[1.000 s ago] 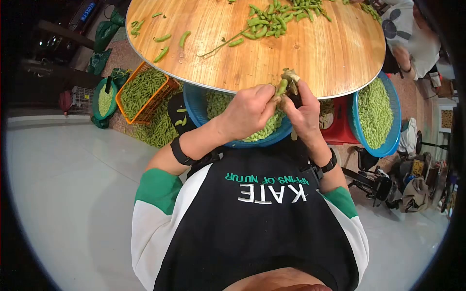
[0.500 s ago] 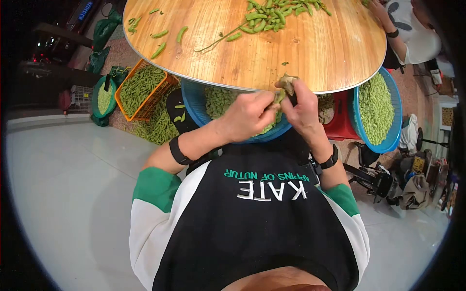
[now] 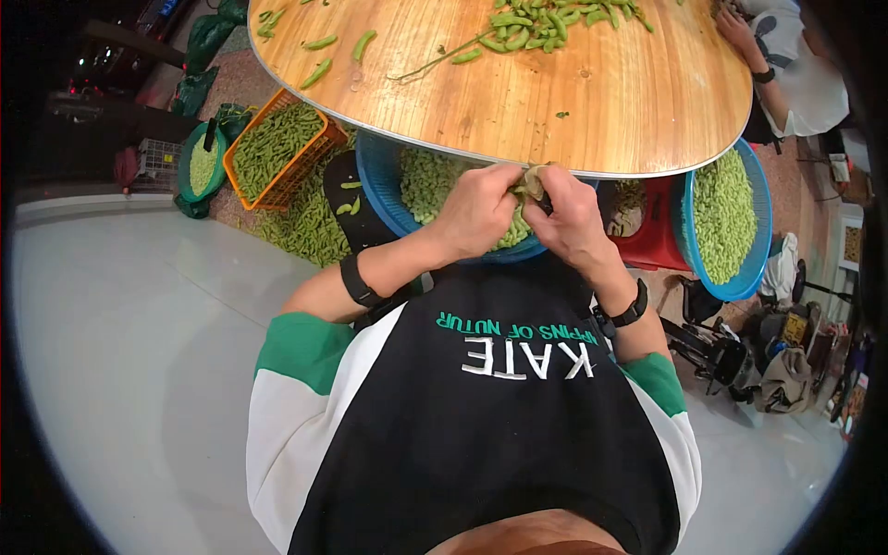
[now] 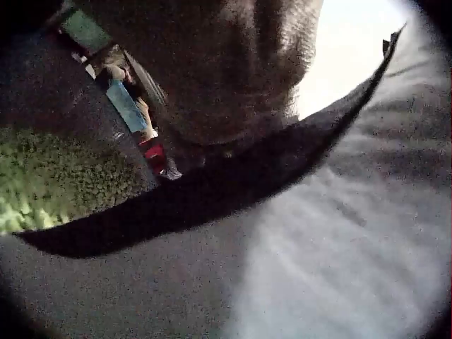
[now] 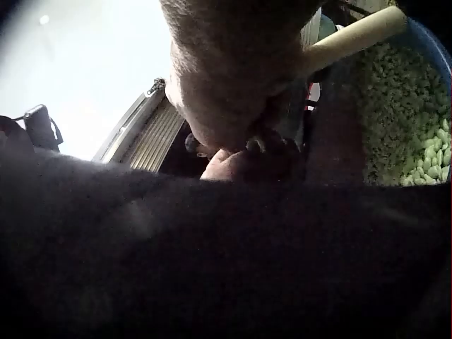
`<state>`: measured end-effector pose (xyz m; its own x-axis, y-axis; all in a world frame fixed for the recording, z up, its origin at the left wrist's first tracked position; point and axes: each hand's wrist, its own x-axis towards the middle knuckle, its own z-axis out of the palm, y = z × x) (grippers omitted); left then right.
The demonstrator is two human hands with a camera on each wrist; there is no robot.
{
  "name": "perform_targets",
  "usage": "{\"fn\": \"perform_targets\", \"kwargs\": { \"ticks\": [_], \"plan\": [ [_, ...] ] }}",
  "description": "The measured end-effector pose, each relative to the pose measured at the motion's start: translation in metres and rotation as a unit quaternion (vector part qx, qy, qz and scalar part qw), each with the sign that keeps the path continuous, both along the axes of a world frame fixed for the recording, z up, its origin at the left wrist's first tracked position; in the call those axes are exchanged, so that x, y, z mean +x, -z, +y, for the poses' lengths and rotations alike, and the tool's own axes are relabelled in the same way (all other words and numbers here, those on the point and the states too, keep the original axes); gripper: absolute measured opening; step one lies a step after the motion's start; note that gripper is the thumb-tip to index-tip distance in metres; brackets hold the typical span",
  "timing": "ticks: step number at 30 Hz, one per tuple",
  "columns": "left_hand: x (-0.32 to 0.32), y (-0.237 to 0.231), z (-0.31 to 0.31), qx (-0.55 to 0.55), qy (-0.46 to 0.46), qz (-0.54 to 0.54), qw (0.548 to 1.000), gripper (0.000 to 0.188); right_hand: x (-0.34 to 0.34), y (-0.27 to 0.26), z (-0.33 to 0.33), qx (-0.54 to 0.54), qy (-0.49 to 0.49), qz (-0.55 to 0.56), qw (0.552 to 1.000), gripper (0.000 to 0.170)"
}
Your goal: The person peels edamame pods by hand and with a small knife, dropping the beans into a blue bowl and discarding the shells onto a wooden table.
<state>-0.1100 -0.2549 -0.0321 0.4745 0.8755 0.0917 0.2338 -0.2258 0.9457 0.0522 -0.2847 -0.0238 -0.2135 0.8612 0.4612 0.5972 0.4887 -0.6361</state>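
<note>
Left hand (image 3: 474, 215) and right hand (image 3: 572, 217), close together, pinched partly hidden pod (image 3: 522, 191) in curled fingers. Shelling seemed partway: shelled beans (image 3: 430, 180) filled 2 blue basins (image 3: 376, 185); unshelled pods (image 3: 546, 32) remained in orange crate (image 3: 311, 159), on tabletop (image 3: 462, 102).

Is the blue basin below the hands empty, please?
Not empty: green beans show inside the basin; how full, I cannot tell.
</note>
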Motion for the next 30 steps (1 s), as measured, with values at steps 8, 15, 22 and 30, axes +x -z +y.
{"fn": "perform_targets", "kwargs": {
  "ticks": [8,15,22,30],
  "plan": [
    [-0.020,0.009,0.000,0.050,0.064,0.065,0.995,0.019,0.022,0.010,-0.004,-0.174,0.059,0.049,0.982,0.018],
    [-0.027,-0.021,-0.002,0.091,0.048,-0.004,0.995,0.019,0.005,0.004,-0.001,-0.208,0.031,0.114,0.971,0.017],
    [-0.101,-0.066,0.072,0.405,-0.085,0.324,0.851,0.011,0.007,0.013,0.005,-0.118,-0.126,0.061,0.983,0.016],
    [-0.026,-0.011,0.157,0.325,-0.090,0.291,0.895,0.009,0.006,0.002,0.002,-0.206,-0.069,0.152,0.964,0.030]
  ]
}}
